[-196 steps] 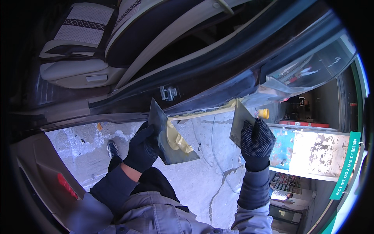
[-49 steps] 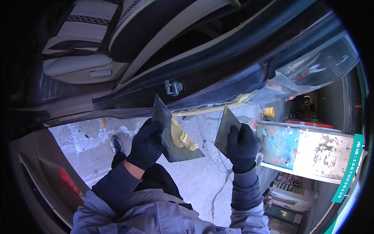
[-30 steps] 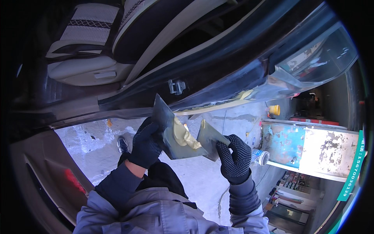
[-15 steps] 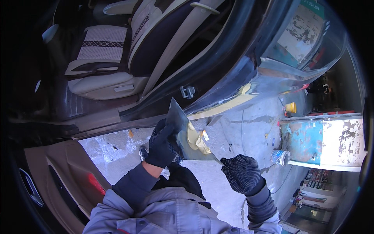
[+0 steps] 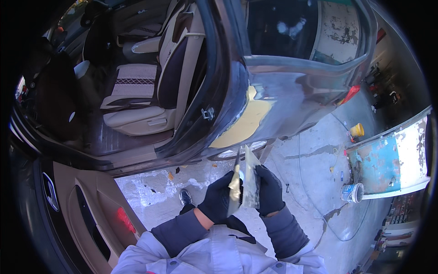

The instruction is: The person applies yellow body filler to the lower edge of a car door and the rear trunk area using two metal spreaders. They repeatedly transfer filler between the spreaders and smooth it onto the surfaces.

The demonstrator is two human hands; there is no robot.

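In front of my chest, my left hand (image 5: 216, 196), in a black dotted glove, is closed round a thin flat plate (image 5: 233, 208) seen almost edge-on. A lump of pale yellow putty (image 5: 234, 185) clings to that plate. Close to its right, my gloved right hand (image 5: 272, 189) grips a broad, greyish flat spreader (image 5: 252, 185) held upright. A narrow gap shows between the two tools. Beyond them, a smooth yellow putty patch (image 5: 246, 124) covers the car's rear side panel (image 5: 292, 98), beside the door opening. My fingertips are partly hidden behind the tools.
The open car door (image 5: 86, 201) stands at the left, with a red cloth-like thing (image 5: 124, 219) in its pocket. A white bucket (image 5: 352, 192), a yellow bucket (image 5: 357, 130) and a hose (image 5: 303, 182) are on the floor. A peeling blue-white panel (image 5: 388, 160) stands right.
The plate has turned from face-up to nearly edge-on. My right hand has come in beside my left, and its spreader now shows broadly. The view has shifted, showing more of the car's side.
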